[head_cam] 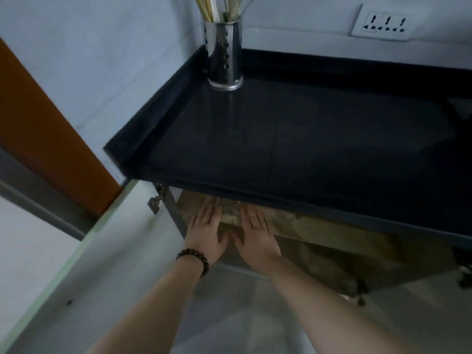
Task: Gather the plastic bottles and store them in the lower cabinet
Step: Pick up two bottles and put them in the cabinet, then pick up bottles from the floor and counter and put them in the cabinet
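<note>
Both my hands reach into the open lower cabinet (319, 241) under the dark countertop. My left hand (208, 227), with a bead bracelet at the wrist, and my right hand (252, 229) lie side by side with fingers stretched forward and apart. Between the fingertips a clear plastic bottle (228, 206) shows faintly on the wooden shelf, mostly hidden by the counter's front edge. The fingertips are at the bottle; I cannot tell whether they touch it.
A black countertop (293, 144) overhangs the cabinet, with a steel utensil holder (224, 52) at its back corner. A wall socket (383, 24) is at upper right. The open cabinet door (63, 264) stands to the left, its hinge (155, 200) near my left hand.
</note>
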The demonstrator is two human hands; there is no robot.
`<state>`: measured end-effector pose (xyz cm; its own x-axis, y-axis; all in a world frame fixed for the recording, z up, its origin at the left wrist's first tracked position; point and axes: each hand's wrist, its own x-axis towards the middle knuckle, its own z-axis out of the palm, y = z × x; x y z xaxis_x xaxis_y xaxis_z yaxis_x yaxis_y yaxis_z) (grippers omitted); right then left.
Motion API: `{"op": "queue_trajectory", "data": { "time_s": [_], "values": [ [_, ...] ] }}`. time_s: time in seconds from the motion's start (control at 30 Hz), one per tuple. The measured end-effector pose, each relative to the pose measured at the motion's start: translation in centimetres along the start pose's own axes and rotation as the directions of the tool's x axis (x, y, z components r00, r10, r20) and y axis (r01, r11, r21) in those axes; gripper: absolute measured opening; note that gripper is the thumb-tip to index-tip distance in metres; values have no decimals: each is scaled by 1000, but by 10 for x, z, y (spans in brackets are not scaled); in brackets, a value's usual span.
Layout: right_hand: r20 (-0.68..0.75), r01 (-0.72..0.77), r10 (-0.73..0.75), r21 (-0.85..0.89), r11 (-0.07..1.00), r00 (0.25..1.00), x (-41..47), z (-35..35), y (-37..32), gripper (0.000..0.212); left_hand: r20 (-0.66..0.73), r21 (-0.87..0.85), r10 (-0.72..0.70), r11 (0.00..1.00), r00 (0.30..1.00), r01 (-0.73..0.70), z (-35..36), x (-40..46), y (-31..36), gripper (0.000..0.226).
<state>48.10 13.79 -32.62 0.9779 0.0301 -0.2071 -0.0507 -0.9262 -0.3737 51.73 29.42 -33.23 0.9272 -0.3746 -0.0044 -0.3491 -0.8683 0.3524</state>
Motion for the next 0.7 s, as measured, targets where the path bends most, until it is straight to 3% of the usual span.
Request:
{"op": "queue_trajectory", "data": {
  "time_s": [0.13,0.3,0.53,0.7],
  "values": [
    [86,-77,75,19,997,993,-71,-51,-15,69,82,36,-66,997,994,63,-49,-50,44,74],
    [-1,-172,173,116,978,985,-151,-108,-25,69,148,-4,-67,998,987,68,-109,-104,99,70],
    [-216,-323,356,177,930,909,-219,-155,-25,70,159,-32,61,998,985,-57,-158,-129,163,69],
    [-307,-459,530,276,845,791,-272,-170,-13,67,200,-71,244,970,949,-234,-163,-128,206,69]
  ]
}}
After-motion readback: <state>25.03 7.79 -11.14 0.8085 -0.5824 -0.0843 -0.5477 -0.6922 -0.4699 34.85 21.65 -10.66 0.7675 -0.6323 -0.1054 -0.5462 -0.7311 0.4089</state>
